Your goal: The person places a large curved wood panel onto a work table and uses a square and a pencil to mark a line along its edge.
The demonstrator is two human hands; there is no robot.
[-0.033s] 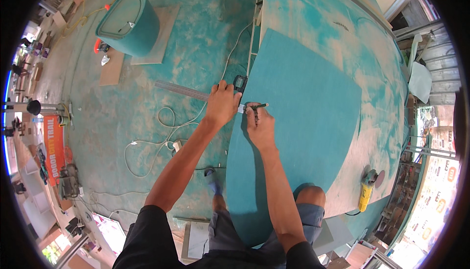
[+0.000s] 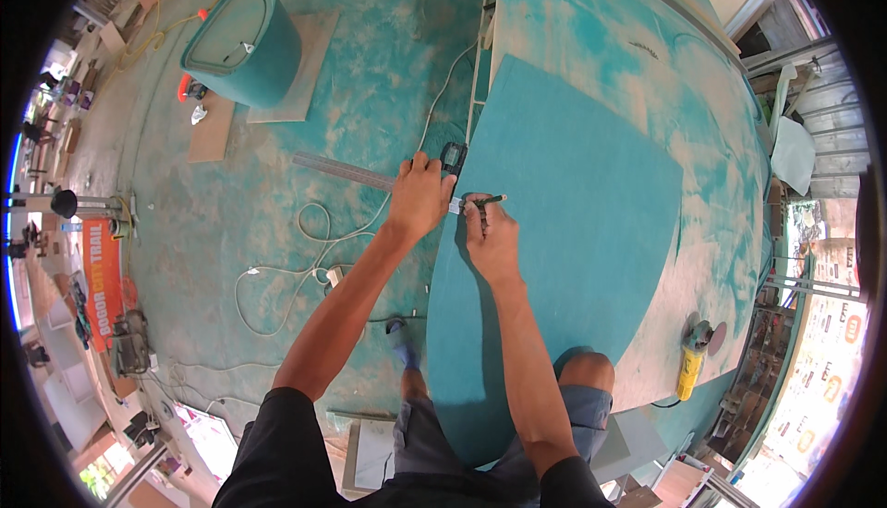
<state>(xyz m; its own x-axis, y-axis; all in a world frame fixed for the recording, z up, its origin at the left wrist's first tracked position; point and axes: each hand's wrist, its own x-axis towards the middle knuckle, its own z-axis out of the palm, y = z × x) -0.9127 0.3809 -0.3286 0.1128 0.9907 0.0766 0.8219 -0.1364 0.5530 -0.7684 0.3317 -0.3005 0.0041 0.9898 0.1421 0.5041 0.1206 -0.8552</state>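
My left hand is closed over a combination square, pressing it at the left edge of a large teal panel. The steel blade sticks out leftward past the edge, and its black head shows just beyond my fingers. A short end of the blade lies on the panel's margin. Right beside it, my right hand pinches a dark pencil, which leans to the right. The pencil tip meets the panel near the blade's end; my fingers partly hide it. My knee rests on the panel's near part.
A yellow angle grinder lies on the dusty worktable at the right. Left of the panel, a pale cable loops over the floor. Farther off, a teal rounded tub stands on a board.
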